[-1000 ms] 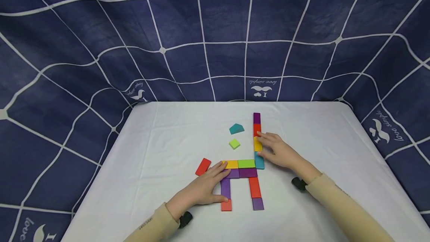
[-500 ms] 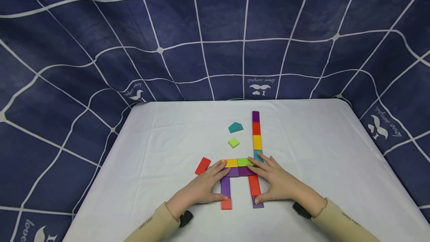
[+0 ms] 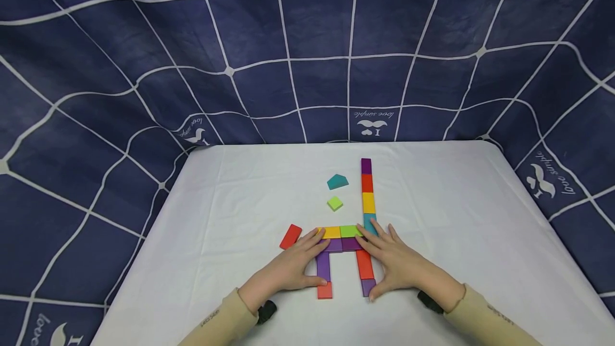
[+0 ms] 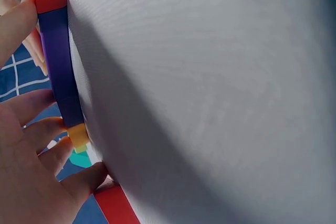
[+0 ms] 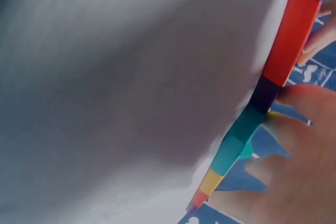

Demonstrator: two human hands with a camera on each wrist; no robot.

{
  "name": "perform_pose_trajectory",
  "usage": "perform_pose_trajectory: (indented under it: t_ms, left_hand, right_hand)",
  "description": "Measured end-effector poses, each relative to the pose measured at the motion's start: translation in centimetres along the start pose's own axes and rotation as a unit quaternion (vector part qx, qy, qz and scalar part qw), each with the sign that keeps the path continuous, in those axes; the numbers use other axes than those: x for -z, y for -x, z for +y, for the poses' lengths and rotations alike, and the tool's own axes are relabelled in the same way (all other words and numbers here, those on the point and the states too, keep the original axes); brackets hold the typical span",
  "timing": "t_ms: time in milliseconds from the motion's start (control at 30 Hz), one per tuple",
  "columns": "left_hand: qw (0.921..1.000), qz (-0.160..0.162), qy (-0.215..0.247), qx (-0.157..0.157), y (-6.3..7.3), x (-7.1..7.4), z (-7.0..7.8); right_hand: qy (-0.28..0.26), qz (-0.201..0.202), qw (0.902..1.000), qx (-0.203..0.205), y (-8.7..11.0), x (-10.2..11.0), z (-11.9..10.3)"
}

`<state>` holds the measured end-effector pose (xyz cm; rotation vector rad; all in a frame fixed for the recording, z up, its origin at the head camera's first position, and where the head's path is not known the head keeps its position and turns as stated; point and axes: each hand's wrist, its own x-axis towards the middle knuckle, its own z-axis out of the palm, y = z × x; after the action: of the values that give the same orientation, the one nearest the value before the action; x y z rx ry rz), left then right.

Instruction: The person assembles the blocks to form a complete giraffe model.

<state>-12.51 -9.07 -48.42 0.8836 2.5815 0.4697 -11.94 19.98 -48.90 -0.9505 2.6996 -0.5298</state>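
Flat colored blocks form a four-legged-looking figure with a tall column on the right. My left hand [image 3: 294, 267] lies spread over its left side, fingertips on the yellow block [image 3: 331, 233] and purple block [image 3: 332, 245], thumb at the coral block [image 3: 324, 290] below the purple leg block [image 3: 323, 267]. My right hand [image 3: 403, 267] is spread at the right side. Its fingertips touch the green block [image 3: 349, 231], dark purple block [image 3: 351, 244] and teal block [image 3: 369, 220]; its thumb is beside the lower purple block [image 3: 367, 286], under the red leg block [image 3: 364, 265].
Above the teal block, the column continues with yellow [image 3: 368, 203], red [image 3: 367, 183] and dark purple blocks [image 3: 366, 166]. A loose red block [image 3: 290, 236] lies by my left fingers. A small green square [image 3: 334, 203] and a teal angled piece [image 3: 338, 181] lie apart on the white cloth [image 3: 250, 191].
My right hand has come down from the column to the figure's right side, and its thumb has slid slightly off the lower purple block. The left hand has stayed in place.
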Motion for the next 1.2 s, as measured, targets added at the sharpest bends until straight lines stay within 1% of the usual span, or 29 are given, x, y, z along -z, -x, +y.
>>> perform_pose_trajectory:
  t_ms: [267, 567, 1033, 1133, 1200]
  left_hand:
    - [1.0000, -0.003, 0.001, 0.000, -0.01, 0.07, 0.04]
    - [1.0000, -0.004, -0.006, -0.001, 0.02, 0.21, 0.18]
    - [0.9999, 0.003, -0.010, -0.005, 0.05, 0.14, 0.08]
    - [0.9999, 0.005, -0.011, -0.004, 0.07, 0.04, 0.06]
    - [0.9999, 0.005, -0.011, -0.004, 0.09, -0.01, 0.08]
  right_hand:
    - [0.011, 0.002, 0.9999, -0.008, 0.17, -0.10, -0.27]
    - [0.005, 0.000, 0.9998, -0.020, 0.22, -0.12, -0.34]
    - [0.005, 0.000, 0.9999, -0.014, 0.10, 0.01, -0.48]
    - [0.001, 0.005, 0.9999, -0.012, -0.01, 0.20, -0.42]
    - [-0.006, 0.015, 0.9998, -0.013, -0.31, 0.56, -0.39]
